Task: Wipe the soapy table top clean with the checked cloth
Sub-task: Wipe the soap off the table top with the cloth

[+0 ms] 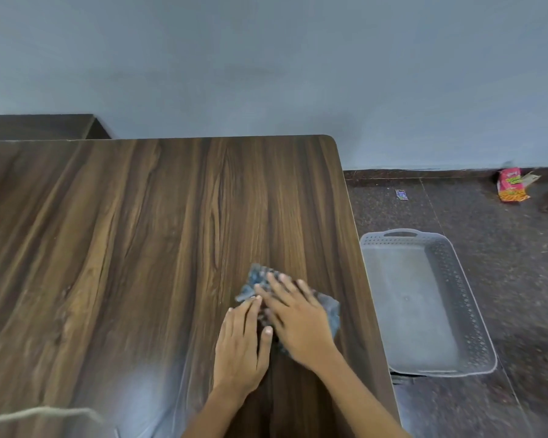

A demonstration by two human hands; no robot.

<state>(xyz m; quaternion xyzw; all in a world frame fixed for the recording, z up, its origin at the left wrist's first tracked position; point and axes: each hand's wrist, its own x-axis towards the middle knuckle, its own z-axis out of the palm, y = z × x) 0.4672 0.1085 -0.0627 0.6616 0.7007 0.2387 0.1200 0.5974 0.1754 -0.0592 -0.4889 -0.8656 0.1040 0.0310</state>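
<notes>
Both hands – left hand (239, 339), right hand (293, 317) – press flat, fingers spread, on the checked cloth (329, 311); wiping underway – next stroke should cross the worktop (124, 232) leftward.

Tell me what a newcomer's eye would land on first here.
First, the two hands at the near right of the wooden table: the left hand and right hand lie flat, fingers straight, pressing the checked cloth. Next, the grey basket on the floor right of the table, and a red snack packet by the far wall.
</notes>
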